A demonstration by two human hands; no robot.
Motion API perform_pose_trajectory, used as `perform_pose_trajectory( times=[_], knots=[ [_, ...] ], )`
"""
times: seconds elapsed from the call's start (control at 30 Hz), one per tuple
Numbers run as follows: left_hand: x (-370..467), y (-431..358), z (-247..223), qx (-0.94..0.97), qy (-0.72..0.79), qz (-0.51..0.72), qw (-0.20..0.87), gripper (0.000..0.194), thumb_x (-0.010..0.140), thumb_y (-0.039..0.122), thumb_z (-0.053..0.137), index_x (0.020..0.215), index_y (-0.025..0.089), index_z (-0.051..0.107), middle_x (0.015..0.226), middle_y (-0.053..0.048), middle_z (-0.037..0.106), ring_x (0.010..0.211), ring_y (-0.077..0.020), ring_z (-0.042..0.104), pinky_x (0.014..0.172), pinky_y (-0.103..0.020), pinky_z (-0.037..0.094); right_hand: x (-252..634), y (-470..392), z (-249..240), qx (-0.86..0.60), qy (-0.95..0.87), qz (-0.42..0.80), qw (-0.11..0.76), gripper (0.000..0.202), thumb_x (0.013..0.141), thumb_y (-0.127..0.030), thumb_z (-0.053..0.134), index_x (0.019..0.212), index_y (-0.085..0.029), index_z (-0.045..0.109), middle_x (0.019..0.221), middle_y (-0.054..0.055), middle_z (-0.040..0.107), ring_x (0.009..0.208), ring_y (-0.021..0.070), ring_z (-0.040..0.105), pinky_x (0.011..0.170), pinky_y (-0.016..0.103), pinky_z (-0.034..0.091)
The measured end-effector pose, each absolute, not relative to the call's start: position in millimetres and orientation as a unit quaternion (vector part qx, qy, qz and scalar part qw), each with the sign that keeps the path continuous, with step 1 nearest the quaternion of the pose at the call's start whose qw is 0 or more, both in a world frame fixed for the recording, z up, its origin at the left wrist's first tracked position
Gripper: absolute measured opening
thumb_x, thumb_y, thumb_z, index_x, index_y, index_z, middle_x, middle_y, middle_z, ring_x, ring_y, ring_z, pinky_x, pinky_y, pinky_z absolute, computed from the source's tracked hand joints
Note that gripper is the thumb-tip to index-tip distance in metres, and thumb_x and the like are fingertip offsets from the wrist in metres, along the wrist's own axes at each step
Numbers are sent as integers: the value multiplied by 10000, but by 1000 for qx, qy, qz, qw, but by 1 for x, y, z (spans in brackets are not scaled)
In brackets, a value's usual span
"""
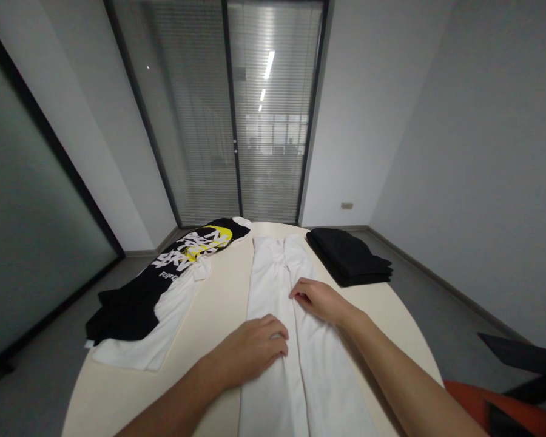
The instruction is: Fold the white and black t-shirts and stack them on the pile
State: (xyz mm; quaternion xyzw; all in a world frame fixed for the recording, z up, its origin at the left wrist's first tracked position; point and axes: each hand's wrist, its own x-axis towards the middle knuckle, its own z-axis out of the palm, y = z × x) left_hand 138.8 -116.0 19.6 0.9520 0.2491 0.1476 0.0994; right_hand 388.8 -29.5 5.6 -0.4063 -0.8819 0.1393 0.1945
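White trousers point(268, 279) lie lengthwise down the middle of the round table, their two legs side by side and running toward me. My left hand point(255, 347) rests on the left leg, its fingers curled at the inner edge of the cloth. Farther up, my right hand point(316, 298) pinches the white cloth near the inner edge of the right leg. Both hands have their fingers bent against the fabric, close to the fold between the legs.
A black shirt with white and yellow print point(141, 297) lies over white cloth point(173, 321) on the left of the pale table point(209, 321). Folded black clothes point(346, 258) are stacked at the right. An orange and black chair point(477, 403) stands at the lower right.
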Motion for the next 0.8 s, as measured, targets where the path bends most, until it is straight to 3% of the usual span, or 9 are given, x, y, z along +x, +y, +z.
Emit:
perform_pose_trajectory(
  times=[0.17, 0.3, 0.47, 0.63, 0.8],
  knots=[
    [143, -117, 18, 942, 239, 196, 131, 175, 1023, 175, 484, 1007, 198, 656, 1188, -46, 675, 1112, -172, 605, 948, -288, 500, 387, -31, 10, -404, -872, 155, 228, 217, 937, -168, 528, 1023, -233, 716, 982, 28, 705, 817, 152, 643, 762, 257, 469],
    [144, -118, 12, 945, 242, 169, 141, 118, 995, 193, 547, 1020, 206, 662, 1242, -44, 661, 1151, -186, 608, 987, -306, 499, 385, -31, 7, -404, -870, 174, 224, 193, 934, -201, 551, 1035, -227, 714, 985, 34, 702, 807, 155, 637, 763, 264, 472],
    [140, -116, 8, 951, 231, 154, 134, 223, 927, 75, 564, 1062, 220, 666, 1305, -45, 625, 1246, -197, 552, 1013, -307, 490, 384, -29, 0, -400, -869, 185, 226, 212, 939, -221, 551, 1070, -236, 716, 1001, 36, 689, 825, 156, 637, 785, 274, 477],
    [140, -113, 8, 950, 226, 187, 104, 172, 992, 124, 505, 1015, 210, 652, 1216, -41, 666, 1162, -188, 581, 946, -302, 517, 383, -30, 1, -401, -866, 190, 230, 202, 943, -244, 552, 1048, -225, 724, 982, 44, 679, 804, 155, 631, 770, 277, 479],
    [146, -113, 6, 942, 220, 231, 104, 205, 1024, 152, 453, 1021, 203, 651, 1249, -57, 658, 1185, -178, 580, 994, -306, 500, 381, -31, 2, -404, -864, 189, 233, 203, 953, -273, 550, 1031, -229, 732, 973, 47, 681, 833, 166, 630, 778, 279, 479]
  ],
)
